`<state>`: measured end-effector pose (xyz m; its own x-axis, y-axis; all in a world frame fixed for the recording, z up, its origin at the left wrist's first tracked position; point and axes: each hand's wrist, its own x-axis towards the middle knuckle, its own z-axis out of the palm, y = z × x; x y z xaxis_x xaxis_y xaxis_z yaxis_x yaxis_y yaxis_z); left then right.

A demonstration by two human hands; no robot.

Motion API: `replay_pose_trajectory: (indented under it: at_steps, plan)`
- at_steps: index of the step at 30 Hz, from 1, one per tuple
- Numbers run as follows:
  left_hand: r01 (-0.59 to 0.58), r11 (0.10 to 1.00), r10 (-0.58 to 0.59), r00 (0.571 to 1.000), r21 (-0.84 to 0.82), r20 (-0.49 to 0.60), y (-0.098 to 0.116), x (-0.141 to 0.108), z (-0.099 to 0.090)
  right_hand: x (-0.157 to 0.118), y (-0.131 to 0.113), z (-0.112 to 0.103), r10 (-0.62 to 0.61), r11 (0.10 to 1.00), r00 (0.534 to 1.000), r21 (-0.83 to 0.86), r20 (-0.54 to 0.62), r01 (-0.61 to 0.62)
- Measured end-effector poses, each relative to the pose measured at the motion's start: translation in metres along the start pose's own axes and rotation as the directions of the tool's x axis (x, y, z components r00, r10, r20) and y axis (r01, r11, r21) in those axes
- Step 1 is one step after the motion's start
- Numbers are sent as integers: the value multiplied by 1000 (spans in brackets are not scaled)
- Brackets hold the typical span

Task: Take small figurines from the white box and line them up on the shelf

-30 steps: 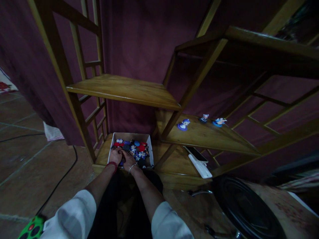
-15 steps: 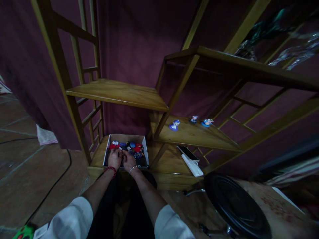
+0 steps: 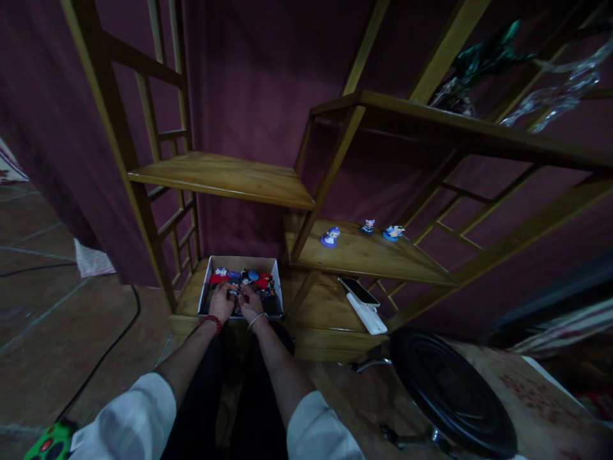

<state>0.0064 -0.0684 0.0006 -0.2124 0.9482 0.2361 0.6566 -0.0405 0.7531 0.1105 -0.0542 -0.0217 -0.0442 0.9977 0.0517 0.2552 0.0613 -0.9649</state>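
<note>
Both hands are over a white cardboard box (image 3: 280, 291) full of small toy figurines (image 3: 253, 276) in red, blue and white. My left hand (image 3: 222, 303), with a red bead bracelet at the wrist, has its fingers closed in a pinch. Close beside it, my right hand (image 3: 249, 302), wearing a pale bangle, is also closed, its fingertips almost meeting the left ones. A small bluish-white bit shows between the fingertips, too small and dark to name. The hands hide part of the box's contents.
On the right shelf (image 3: 364, 259) stand a purple-haired figurine (image 3: 330, 237) and two others, one on a blue base (image 3: 393, 233). Below lie a phone (image 3: 359, 291) and a white slim object (image 3: 366, 314). A black round stool (image 3: 453, 390) stands at right.
The hands have risen slightly and stay close together over the box, and a small bluish-white bit now shows between the fingertips. The view has shifted a little to the right.
</note>
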Motion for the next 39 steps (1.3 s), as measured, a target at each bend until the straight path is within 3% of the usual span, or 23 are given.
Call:
replay_pose_trajectory:
  at_steps: [3,8,12,17,22,29,39]
  plan:
    - [49,988,-45,998,-144,35,-5,0,-4,-1,-3,1,50,996,999,79,-4,-49]
    - [161,933,-146,987,-322,70,-16,-4,-9,-4,-6,8,184,929,979,310,89,-202]
    - [184,862,-177,982,-473,59,-25,-5,-12,-6,-8,14,207,889,972,393,108,-233]
    - [175,770,-173,983,-614,64,-27,-9,-21,-9,-10,17,164,904,973,371,160,-214]
    - [208,753,-177,978,-624,112,-26,-13,-24,-11,-10,20,86,932,981,334,174,-140]
    - [233,661,-185,972,-714,146,-23,-16,-20,-9,-5,21,-2,958,990,285,139,-38]
    - [291,611,-190,957,-736,221,-16,-24,-25,-7,-1,16,-20,972,992,234,126,-10]
